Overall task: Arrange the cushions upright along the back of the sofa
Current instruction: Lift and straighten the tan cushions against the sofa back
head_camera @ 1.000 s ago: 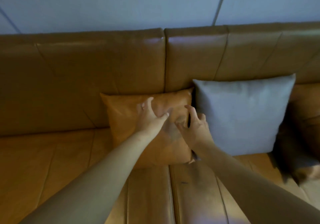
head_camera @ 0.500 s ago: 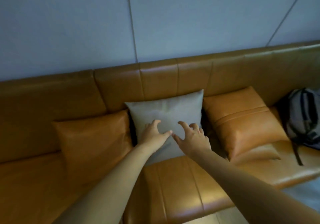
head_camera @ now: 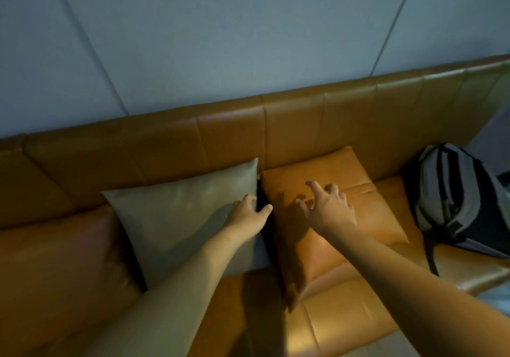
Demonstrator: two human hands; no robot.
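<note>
A grey cushion (head_camera: 176,218) leans upright against the back of the tan leather sofa (head_camera: 229,138). To its right an orange leather cushion (head_camera: 358,235) leans back at a slant. My left hand (head_camera: 248,213) hovers at the grey cushion's right edge, fingers spread, holding nothing. Over the orange cushion's upper part my right hand (head_camera: 328,207) is spread with curled fingers; I cannot tell whether it touches. Another orange cushion (head_camera: 60,260) sits at the left, partly behind the grey one.
A grey and black backpack (head_camera: 458,199) rests on the seat at the right, close to the orange cushion. A blue-grey panelled wall (head_camera: 220,39) rises behind the sofa. The seat's front edge runs along the lower right.
The view and both hands have shifted right along the sofa: from the left orange cushion, past the grey one, to the gap between the grey and right orange cushions.
</note>
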